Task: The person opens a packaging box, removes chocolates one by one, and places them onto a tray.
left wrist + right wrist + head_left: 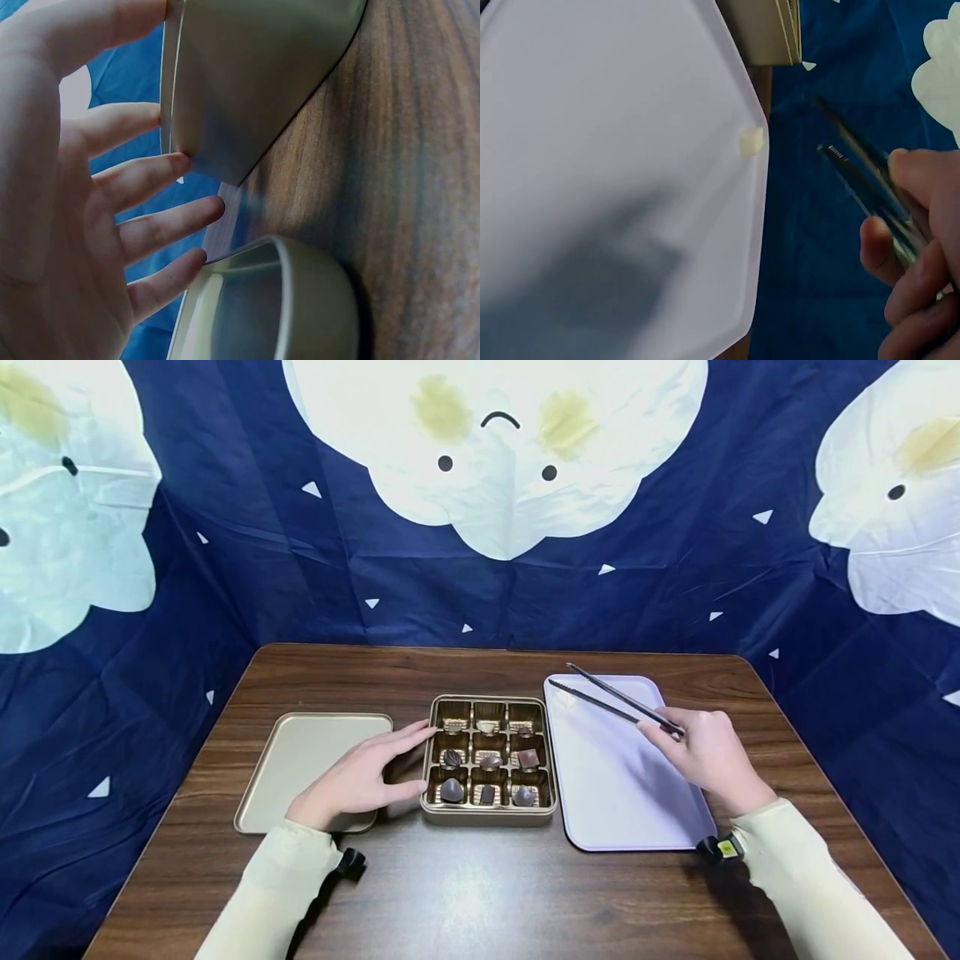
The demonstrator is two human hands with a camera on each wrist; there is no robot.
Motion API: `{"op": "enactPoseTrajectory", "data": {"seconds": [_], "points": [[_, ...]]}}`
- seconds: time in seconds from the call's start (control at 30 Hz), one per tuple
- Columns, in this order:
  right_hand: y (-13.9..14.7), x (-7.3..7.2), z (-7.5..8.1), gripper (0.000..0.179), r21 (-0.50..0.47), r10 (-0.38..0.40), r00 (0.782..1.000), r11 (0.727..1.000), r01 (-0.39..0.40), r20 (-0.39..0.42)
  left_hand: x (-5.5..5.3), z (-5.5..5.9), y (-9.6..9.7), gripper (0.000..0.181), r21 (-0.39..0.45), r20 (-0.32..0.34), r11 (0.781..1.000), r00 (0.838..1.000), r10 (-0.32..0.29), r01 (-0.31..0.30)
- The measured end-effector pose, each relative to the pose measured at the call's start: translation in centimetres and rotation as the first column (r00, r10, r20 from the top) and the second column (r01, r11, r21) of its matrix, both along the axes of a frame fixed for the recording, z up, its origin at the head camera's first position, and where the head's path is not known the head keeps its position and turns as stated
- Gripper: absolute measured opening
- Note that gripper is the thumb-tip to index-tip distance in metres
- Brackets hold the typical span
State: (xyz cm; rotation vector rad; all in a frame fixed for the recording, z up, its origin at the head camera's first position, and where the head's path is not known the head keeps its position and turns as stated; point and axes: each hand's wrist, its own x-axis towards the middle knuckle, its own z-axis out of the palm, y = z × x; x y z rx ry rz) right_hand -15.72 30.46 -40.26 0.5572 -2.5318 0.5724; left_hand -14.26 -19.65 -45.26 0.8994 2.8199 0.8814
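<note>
A gold box (489,818) with a divided insert stands mid-table, holding several chocolates: dark ones like the dome-shaped chocolate (452,790) in front, and a whitish one (487,726) at the back. My left hand (360,777) rests against the box's left side, fingers extended and spread; in the left wrist view fingertips touch its rim. My right hand (708,752) holds metal tongs (611,697) above the white tray (637,810). The tongs' arms are apart, with nothing between their tips. A small pale yellowish piece (751,142) lies by the tray's edge in the right wrist view.
A shallow gold lid (315,752) lies left of the box, inner side up, partly under my left wrist. The white tray sits close to the box's right side. A dark blue cloth (420,585) with clouds hangs behind the wooden table (465,893).
</note>
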Motion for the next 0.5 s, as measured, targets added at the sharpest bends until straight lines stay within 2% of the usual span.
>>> {"op": "enactPoseTrajectory", "data": {"seconds": [0.27, 0.5], "points": [[-0.9, 0.7, 0.8, 0.031, 0.031, -0.050, 0.996, 0.998, 0.048, 0.070, -0.1, 0.0, 0.0, 0.081, -0.002, 0.001, 1.000, 1.000, -0.001, 0.001], [-2.0, 1.3, 1.7, 0.024, 0.078, 0.005, 0.996, 0.997, -0.012, 0.084, -0.2, -0.1, 0.1, 0.081, 0.001, -0.007, 1.000, 1.000, -0.006, 0.006]]}}
